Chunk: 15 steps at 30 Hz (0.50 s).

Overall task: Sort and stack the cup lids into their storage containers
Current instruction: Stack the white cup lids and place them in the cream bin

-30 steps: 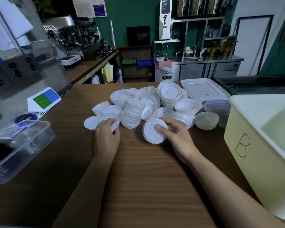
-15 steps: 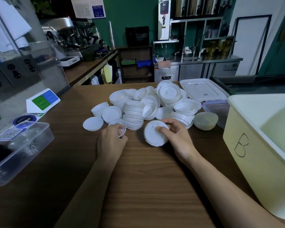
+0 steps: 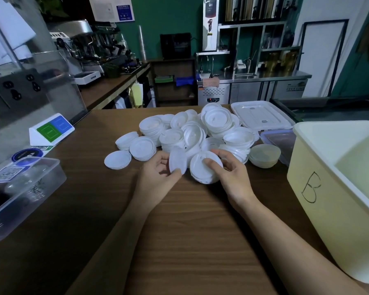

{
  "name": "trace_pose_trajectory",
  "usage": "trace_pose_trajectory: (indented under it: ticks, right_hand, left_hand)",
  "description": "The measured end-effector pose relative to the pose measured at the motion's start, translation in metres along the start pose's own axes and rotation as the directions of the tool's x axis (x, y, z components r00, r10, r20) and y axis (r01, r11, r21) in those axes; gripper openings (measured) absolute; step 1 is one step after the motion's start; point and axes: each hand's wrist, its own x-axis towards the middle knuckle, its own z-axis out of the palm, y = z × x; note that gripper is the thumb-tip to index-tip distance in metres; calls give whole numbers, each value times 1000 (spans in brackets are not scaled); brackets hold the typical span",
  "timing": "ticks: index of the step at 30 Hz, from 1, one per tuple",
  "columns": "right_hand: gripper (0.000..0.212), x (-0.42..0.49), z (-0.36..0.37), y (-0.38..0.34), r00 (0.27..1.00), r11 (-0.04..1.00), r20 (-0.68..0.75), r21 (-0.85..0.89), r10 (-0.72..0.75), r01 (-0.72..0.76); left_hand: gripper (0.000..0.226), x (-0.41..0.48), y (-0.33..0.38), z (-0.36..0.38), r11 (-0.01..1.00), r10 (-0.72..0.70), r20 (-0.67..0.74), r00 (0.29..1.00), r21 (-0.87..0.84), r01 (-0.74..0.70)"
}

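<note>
Fingers of the left hand (image 3: 156, 177) pinched one white round plastic lid (image 3: 176, 159) tilted on edge; right hand (image 3: 232, 177) fingers curled round a small stack of white lids (image 3: 200, 173) just beside it, over the brown wooden worktop (image 3: 179, 231).

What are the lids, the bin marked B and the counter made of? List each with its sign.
Lids: thin white plastic, seemingly, matte; moulded rims, nested stacks.
Bin: pale yellow plastic, likely, smooth; rounded moulded rim, pen mark on its wall.
Counter: wood or wood-look laminate, satin; straight grain lines, cannot tell which.
</note>
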Motion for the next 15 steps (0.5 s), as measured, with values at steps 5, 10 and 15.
trace_pose_trajectory:
  ticks: [5, 10, 15]
  right_hand:
    - [26, 3, 0, 3, 1000, 999, -11, 32, 12, -11]
    - [31, 0, 0, -1, 996, 999, 72, 4, -49, 49]
    - [38, 0, 3, -3, 990, 999, 141, 52, -23, 16]
  left_hand:
    - [36, 2, 1, -1, 958, -94, -44, 995, -275, 79]
    - [36, -2, 2, 5, 885, -127, 107, 986, -436, 161]
    - [20, -2, -1, 13, 954, -123, 70, 990, -267, 137]
